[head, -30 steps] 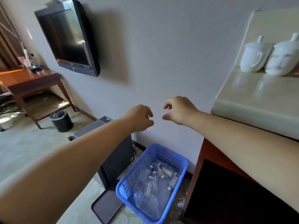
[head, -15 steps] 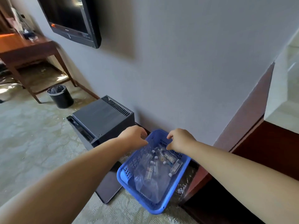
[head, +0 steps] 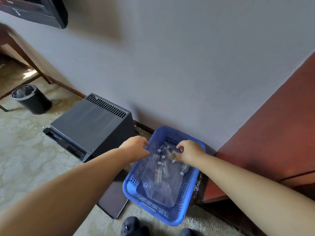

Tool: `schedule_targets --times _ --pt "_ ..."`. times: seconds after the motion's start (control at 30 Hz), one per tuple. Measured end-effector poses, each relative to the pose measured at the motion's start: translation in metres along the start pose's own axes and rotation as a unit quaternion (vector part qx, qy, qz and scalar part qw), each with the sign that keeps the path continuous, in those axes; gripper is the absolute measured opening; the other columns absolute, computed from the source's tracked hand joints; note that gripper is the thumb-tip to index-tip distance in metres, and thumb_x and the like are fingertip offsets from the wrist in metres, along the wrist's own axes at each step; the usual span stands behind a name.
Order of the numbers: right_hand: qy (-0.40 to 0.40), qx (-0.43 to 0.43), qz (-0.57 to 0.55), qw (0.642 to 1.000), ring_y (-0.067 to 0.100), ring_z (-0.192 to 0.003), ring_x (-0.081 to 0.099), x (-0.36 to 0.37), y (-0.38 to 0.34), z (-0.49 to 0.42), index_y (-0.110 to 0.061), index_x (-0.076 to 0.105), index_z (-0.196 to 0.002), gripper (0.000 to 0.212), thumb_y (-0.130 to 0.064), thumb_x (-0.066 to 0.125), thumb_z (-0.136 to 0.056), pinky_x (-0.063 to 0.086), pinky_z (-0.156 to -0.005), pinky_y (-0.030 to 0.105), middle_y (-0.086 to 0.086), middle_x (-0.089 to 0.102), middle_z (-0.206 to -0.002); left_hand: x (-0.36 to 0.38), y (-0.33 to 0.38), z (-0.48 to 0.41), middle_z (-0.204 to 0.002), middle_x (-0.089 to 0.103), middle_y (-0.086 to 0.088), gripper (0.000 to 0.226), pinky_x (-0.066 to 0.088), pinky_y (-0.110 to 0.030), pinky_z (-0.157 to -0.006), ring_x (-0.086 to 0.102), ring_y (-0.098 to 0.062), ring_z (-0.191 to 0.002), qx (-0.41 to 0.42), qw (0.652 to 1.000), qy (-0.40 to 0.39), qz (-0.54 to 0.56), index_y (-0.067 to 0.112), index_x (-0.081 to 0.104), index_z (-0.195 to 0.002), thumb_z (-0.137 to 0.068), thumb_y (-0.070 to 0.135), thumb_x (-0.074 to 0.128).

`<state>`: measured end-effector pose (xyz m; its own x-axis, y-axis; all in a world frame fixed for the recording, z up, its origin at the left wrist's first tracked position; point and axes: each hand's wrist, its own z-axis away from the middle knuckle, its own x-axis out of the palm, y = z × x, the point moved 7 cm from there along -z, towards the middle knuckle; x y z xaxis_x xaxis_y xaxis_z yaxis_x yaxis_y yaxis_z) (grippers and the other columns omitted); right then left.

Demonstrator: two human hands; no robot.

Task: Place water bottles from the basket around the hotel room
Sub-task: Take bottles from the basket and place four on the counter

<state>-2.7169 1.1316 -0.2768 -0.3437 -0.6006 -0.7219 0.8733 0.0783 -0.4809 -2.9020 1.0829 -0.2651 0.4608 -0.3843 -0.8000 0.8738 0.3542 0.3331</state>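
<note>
A blue plastic basket (head: 180,213) stands on the carpet against the wall, holding several clear water bottles (head: 158,174) with white caps. My left hand (head: 136,147) hovers over the basket's left rim with fingers loosely curled, holding nothing. My right hand (head: 189,151) reaches into the far end of the basket, fingers curled down among the bottles; whether it grips one is hidden by the hand.
A dark grey box unit (head: 92,123) sits left of the basket, a flat dark panel (head: 112,203) in front of it. A reddish wooden cabinet (head: 272,142) stands to the right. A black waste bin (head: 32,98), a wooden table's leg (head: 22,55) and a wall TV (head: 39,11) lie far left.
My head has tilted further down and I have come closer. Both hands dropped from in front of the wall to the basket, the right one now down among the bottles.
</note>
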Motion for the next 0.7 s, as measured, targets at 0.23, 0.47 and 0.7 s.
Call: schedule_targets --times 0.23,0.47,0.7 --pt "-0.001 0.160 -0.092 0.983 0.024 -0.108 0.060 0.094 0.050 -0.025 -0.013 0.060 -0.115 0.043 -0.023 0.074 -0.075 0.050 -0.088 0.032 0.008 0.062 -0.121 0.069 -0.051 -0.058 -0.112 0.063 0.000 0.032 0.050 -0.032 -0.079 0.061 -0.024 -0.103 0.068 0.982 -0.109 -0.138 0.023 0.060 -0.110 -0.078 0.023 0.057" --pt "-0.042 0.225 -0.108 0.967 0.024 -0.106 0.061 0.230 0.115 -0.091 -0.014 0.058 -0.116 0.038 -0.018 0.065 -0.079 0.050 -0.086 0.034 0.007 0.061 -0.119 0.206 -0.108 -0.136 -0.124 0.059 0.000 0.036 0.046 -0.033 -0.087 0.056 -0.024 -0.114 0.067 0.970 -0.158 -0.172 0.026 0.056 -0.117 -0.082 0.019 0.050" --pt "-0.047 0.217 -0.044 0.974 0.023 -0.088 0.059 0.382 0.223 -0.243 -0.017 0.057 -0.109 0.026 -0.016 0.057 -0.083 0.040 -0.052 0.025 0.001 0.055 -0.090 0.401 -0.161 -0.277 -0.128 0.059 -0.007 0.035 0.046 -0.034 -0.095 0.055 -0.027 -0.121 0.057 0.947 -0.190 -0.253 0.015 0.057 -0.120 -0.085 0.012 0.056"
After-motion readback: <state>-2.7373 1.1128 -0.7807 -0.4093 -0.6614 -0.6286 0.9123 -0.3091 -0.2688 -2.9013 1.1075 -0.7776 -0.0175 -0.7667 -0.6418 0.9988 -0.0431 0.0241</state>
